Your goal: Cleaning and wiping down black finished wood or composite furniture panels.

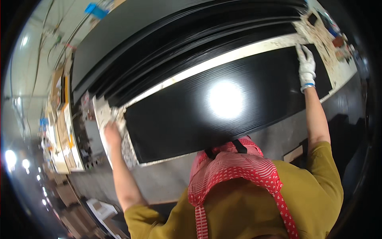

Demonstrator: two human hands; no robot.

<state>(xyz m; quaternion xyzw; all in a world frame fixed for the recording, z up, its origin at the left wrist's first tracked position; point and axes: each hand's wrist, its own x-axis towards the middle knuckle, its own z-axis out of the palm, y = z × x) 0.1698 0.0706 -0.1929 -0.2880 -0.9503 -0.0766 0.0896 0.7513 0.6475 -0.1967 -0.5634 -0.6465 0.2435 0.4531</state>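
Observation:
A long black panel (179,107) with a glossy, faintly grained face lies in front of me on a pale work surface (187,74). A bright lamp reflection sits on its middle. My right hand (306,65), in a white glove with a blue cuff edge, rests on the panel's right end, fingers stretched toward the far edge. By the left end is my left hand (113,129), next to the panel's far left corner. Its fingers are blurred against pale scraps, so I cannot make out whether they hold anything.
Beyond the panel, several more black panels (191,44) lie stacked in steps. Pale shavings or scraps (318,34) gather at the far right, with small items beside them. A blue container (96,10) stands at the far left. Shelving with boards (63,131) is on the left.

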